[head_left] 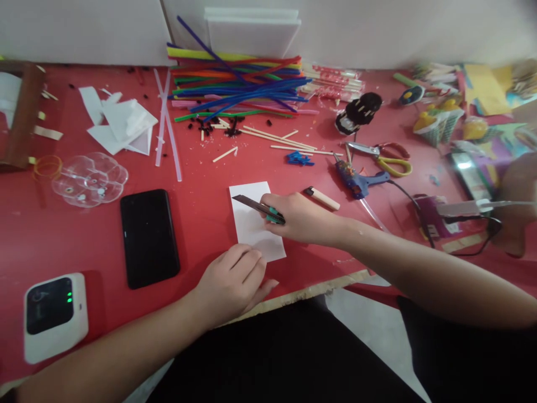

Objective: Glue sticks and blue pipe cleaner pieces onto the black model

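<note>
A white sheet of paper (251, 238) lies on the red tabletop in front of me. My right hand (308, 218) grips a utility knife (255, 206) with a green part on its handle. The dark blade is out, pointing left above the upper part of the paper. My left hand (235, 280) rests at the paper's lower left edge, fingers loosely bent and thumb held apart, with nothing seen in it. A cream-coloured lighter (322, 198) lies just beyond my right wrist.
A phone (150, 238) and a white device (56, 316) lie left. Pipe cleaners (239, 84), wooden sticks (281, 139) and paper scraps (121, 123) spread behind. At right are a glue gun (361, 178), scissors (384, 157) and another person's arm (518, 190).
</note>
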The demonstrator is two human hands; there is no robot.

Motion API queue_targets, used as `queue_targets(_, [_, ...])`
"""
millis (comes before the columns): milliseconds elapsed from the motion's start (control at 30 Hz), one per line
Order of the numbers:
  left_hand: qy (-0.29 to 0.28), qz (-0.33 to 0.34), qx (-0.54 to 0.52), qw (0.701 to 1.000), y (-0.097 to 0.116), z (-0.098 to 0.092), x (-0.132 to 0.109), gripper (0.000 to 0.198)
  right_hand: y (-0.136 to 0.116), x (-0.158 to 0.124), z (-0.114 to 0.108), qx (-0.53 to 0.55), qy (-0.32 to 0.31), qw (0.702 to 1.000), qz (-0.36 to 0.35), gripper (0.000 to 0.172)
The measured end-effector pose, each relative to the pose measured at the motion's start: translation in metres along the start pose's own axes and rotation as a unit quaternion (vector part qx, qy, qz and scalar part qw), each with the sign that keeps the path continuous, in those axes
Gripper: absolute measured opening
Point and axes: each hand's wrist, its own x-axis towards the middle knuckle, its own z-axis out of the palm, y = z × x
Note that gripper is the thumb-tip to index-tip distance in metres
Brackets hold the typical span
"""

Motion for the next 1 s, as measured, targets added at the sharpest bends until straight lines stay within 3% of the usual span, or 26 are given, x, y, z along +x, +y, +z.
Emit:
queue_targets(633, [-0.028, -0.025, 0.028, 0.999, 0.004, 0.009, -0.001, 0.037, 0.001, 0.003, -0.002, 0.018, -0.017, 1.0, 0.001, 0.012])
queue_targets(800, [-0.047, -0.078, 0.068, 0.993, 0.01, 0.013, -0.003, 0.055, 0.002, 0.005, -0.003, 0.009, -0.016, 1.0, -0.006, 0.013])
queue_targets(1000, [-0.071, -0.075, 0.073, 0.992, 0.013, 0.017, -0.007, 0.068, 0.003, 0.005, -0.002, 0.004, -0.016, 1.0, -0.018, 0.015])
